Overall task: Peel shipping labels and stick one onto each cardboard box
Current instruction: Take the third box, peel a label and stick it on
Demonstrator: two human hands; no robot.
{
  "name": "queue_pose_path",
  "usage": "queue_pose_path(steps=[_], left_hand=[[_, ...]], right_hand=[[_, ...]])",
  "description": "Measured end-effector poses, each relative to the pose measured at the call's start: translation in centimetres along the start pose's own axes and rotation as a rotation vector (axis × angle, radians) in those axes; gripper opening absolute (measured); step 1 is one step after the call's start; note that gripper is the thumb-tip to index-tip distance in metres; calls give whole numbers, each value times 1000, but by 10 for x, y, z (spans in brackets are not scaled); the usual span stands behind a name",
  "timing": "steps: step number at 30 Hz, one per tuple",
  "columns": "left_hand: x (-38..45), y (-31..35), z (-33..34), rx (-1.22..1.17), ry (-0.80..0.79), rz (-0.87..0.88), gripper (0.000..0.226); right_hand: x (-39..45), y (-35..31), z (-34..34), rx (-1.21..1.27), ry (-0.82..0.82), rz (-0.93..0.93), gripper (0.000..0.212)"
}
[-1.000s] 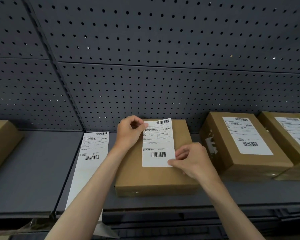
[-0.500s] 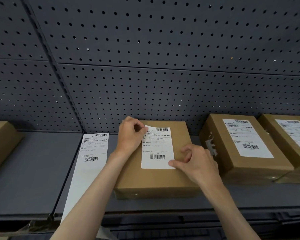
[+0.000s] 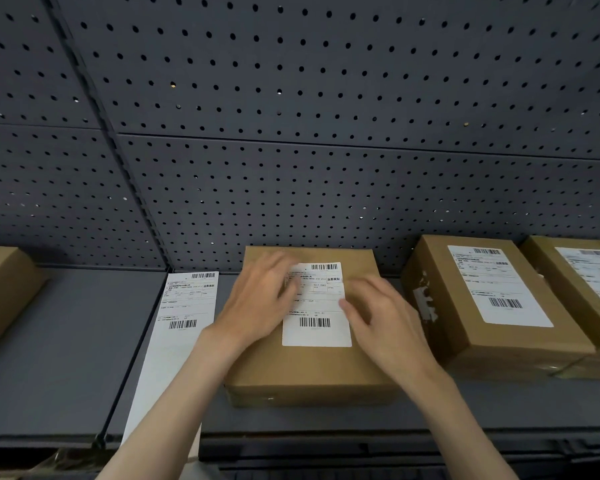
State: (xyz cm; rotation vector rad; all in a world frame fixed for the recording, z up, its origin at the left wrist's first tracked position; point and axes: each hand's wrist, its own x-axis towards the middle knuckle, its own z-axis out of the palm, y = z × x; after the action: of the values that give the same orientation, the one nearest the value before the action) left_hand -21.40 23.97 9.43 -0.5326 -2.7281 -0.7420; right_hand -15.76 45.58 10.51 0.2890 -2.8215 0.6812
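A brown cardboard box [image 3: 312,372] lies flat on the grey shelf in the middle. A white shipping label [image 3: 316,320] lies flat on its top. My left hand [image 3: 257,299] rests flat with fingers spread over the label's upper left part. My right hand [image 3: 381,320] lies flat, fingers apart, on the label's right edge. Neither hand holds anything. A long strip of labels on backing paper [image 3: 184,313] lies on the shelf left of the box, its lower end hanging over the front edge.
Two labelled cardboard boxes [image 3: 492,306] [image 3: 589,289] sit to the right, close together. Another box [image 3: 0,292] stands at the far left. A grey pegboard wall [image 3: 291,133] rises behind. The shelf [image 3: 66,358] has a front edge near my forearms.
The label went from being pinched by both hands above the box to lying flat on its top. Both hands let go and now press on it with flat fingers.
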Motion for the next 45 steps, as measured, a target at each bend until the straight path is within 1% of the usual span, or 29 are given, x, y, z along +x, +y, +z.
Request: queue_pose_path(steps=[1,3,5,7,9,13,17,19,24,26,28,31,33,38,40,43,45], left_hand=[[-3,3,1,5,-74,43,42],[-4,6,8,-16,-217,58,54],[-3,3,17,-33,-323,39,59],[-3,-2,24,28,-377,36,60],[-5,-7,27,81,-378,47,59],[-9,-13,21,127,-354,66,61],[-14,-22,14,149,-328,26,63],[-15,-22,13,148,-313,21,62],[-14,-17,9,119,-278,-3,62],[-12,-14,8,101,-242,-3,62],[-8,-9,8,66,-224,12,62],[-5,-1,14,12,-274,46,63],[-7,-3,17,30,-312,58,63],[-21,-29,10,118,-283,27,64],[-24,-31,6,123,-282,11,64],[-28,-17,3,68,-275,6,65],[-37,-4,3,-3,-296,13,64]], right_hand=[[8,2,4,-31,-56,-73,42],[22,4,13,-99,-178,-182,53],[32,4,21,-125,-271,-213,57],[37,6,27,-159,-324,-209,59],[39,10,29,-175,-346,-191,61],[37,17,29,-194,-339,-165,65],[34,16,31,-183,-320,-128,67],[33,14,31,-199,-301,-121,68],[37,23,21,-245,-220,-32,72],[39,23,18,-248,-192,-56,68],[41,18,19,-200,-196,-116,62],[42,9,25,-111,-270,-190,58],[40,11,28,-119,-300,-214,57],[32,32,15,-160,-255,-112,59],[30,33,11,-178,-252,-99,61],[22,23,8,-164,-228,-111,64],[13,12,7,-110,-249,-149,66]])
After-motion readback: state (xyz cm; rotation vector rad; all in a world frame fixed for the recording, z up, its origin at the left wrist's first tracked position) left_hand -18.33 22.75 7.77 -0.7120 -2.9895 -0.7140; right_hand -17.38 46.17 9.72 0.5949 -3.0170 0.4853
